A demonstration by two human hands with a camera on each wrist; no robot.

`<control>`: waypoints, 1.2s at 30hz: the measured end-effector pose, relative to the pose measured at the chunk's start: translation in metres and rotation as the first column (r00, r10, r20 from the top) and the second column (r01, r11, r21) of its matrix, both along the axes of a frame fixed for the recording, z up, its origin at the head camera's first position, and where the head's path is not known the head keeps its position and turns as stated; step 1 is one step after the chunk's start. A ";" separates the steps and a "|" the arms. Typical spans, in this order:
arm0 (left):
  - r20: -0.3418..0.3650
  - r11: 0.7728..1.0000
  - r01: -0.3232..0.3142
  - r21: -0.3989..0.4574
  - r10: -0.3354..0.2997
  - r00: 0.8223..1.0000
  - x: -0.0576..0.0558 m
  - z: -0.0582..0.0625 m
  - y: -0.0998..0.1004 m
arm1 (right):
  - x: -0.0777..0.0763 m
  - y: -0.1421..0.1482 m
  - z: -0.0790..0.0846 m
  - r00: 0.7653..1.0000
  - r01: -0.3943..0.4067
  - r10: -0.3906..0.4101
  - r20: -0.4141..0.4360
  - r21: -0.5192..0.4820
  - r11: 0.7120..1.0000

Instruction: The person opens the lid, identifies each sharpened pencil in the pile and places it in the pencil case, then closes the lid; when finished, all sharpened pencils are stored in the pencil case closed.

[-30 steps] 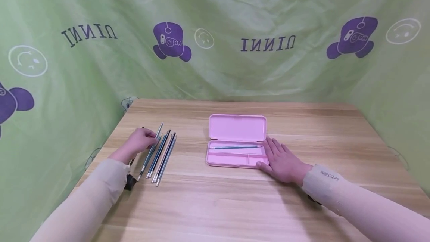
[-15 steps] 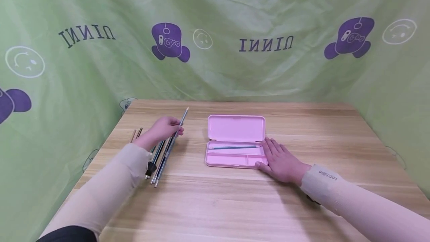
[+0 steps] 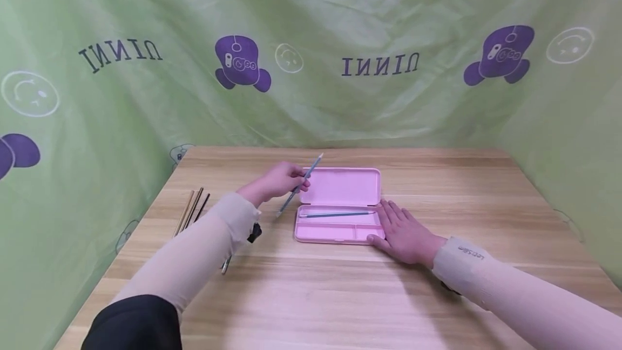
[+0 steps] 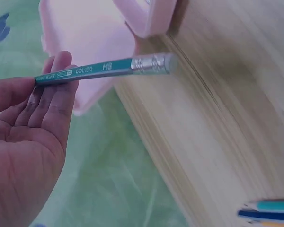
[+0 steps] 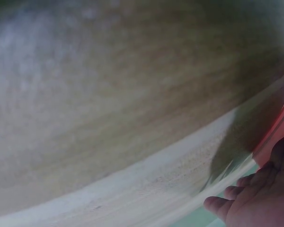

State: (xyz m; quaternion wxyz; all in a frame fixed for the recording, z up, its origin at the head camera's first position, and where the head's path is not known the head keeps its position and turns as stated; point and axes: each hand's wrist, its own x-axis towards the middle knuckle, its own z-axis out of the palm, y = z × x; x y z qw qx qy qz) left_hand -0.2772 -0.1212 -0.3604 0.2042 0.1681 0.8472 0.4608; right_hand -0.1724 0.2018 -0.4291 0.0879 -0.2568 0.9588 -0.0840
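We record the left hand [image 3: 282,180] pinching a slim green hexagonal wooden pencil [image 4: 94,71], tilted, point toward far right, near the left side of the open pink rectangular plastic case [image 3: 325,231]. We see the right hand [image 3: 408,237], fingers extended, against the case's right edge. A blue-green pencil [image 3: 340,214] lies in the far compartment; loose slender pencils [image 3: 189,212] lie at left on the pale wood-grain table [image 3: 311,296].
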 end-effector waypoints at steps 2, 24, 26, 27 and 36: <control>-0.022 0.998 0.042 -0.036 -0.043 0.999 -0.001 0.000 0.010 | 0.000 -0.001 0.000 1.000 0.000 0.000 -0.002 0.001 1.000; -0.127 0.938 0.293 -0.183 -0.318 0.939 0.000 -0.016 0.070 | -0.003 0.001 -0.003 1.000 0.026 -0.026 0.008 0.017 1.000; -0.141 0.916 0.322 -0.239 -0.361 0.922 0.000 -0.017 0.073 | -0.003 0.001 -0.003 1.000 0.027 -0.027 0.003 0.013 1.000; -0.144 0.903 0.336 -0.267 -0.383 0.913 0.000 -0.018 0.074 | -0.004 0.001 -0.003 1.000 0.028 -0.028 0.003 0.012 1.000; -0.118 0.826 0.379 -0.418 -0.462 0.879 0.007 -0.029 0.080 | -0.003 0.000 -0.005 1.000 0.014 -0.014 -0.001 0.014 1.000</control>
